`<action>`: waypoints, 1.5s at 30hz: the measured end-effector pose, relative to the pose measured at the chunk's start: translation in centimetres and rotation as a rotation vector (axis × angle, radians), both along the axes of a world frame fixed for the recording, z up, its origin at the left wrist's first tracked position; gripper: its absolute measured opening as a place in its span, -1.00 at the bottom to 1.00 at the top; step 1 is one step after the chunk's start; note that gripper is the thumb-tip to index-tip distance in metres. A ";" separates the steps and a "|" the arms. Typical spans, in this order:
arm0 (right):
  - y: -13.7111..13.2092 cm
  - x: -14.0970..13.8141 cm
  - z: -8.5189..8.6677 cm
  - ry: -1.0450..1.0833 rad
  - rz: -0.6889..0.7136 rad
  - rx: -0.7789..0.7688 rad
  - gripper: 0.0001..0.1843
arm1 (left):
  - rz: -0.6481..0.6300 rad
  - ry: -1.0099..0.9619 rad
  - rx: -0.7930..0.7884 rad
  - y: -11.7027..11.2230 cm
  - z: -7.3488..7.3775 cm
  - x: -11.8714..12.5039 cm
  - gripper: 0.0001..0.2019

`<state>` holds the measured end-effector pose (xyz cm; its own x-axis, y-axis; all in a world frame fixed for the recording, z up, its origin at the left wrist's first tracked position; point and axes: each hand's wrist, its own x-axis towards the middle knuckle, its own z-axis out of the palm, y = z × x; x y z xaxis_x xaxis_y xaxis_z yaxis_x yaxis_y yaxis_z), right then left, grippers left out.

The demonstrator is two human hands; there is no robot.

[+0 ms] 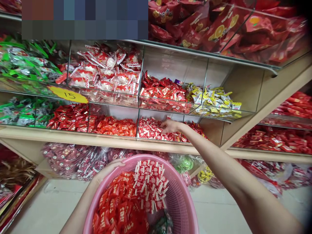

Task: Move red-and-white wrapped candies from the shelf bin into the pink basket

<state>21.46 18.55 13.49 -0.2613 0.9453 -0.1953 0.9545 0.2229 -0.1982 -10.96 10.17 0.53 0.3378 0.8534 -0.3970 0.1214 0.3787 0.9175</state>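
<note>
My left hand (110, 169) is closed over the left rim of a pink plastic basket (187, 198). Inside it lie orange-red wrapped candies (114, 204), a pile of red-and-white wrapped candies (151, 182) and some dark green packets (162, 224) at the bottom. My right hand (172, 126) reaches over the front of a low shelf compartment, down at its red-and-white candies (149, 128). Its fingers point left, a little bent and apart, with nothing visible between them; the tips are close against the candies.
Clear dividers split the shelves into compartments. Orange candies (117, 126) lie left of my right hand, with red (165, 92) and yellow-white candies (214, 99) above. A yellow tag (68, 94) reads 15. Bagged sweets (70, 159) sit under the wooden shelf edge (97, 137).
</note>
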 end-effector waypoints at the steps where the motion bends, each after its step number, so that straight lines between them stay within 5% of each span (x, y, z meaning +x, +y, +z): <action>1: 0.2 0.1 -0.1 -0.008 0.011 -0.003 -0.74 | 0.000 0.003 0.005 0.0 0.0 0.0 -0.65; 11: -0.7 -0.2 0.8 0.098 0.038 0.135 -0.75 | 0.005 0.049 0.047 0.2 -0.7 -0.3 -0.67; 18: -7.9 -1.8 1.5 0.334 0.245 0.363 -0.74 | -0.014 0.027 0.064 0.1 -0.5 0.2 -0.63; 27: -18.0 -4.2 -6.0 0.252 0.441 0.047 -0.82 | -0.019 -0.010 -0.021 0.2 -0.8 0.1 -0.57; 35: -20.6 -3.7 -11.3 -0.025 0.429 -0.095 -0.80 | -0.011 -0.009 -0.027 0.2 -1.0 0.1 -0.54; 45: -21.0 -6.1 -13.8 -0.210 0.474 -0.056 -0.82 | 0.009 -0.010 -0.061 0.2 -0.9 0.1 -0.54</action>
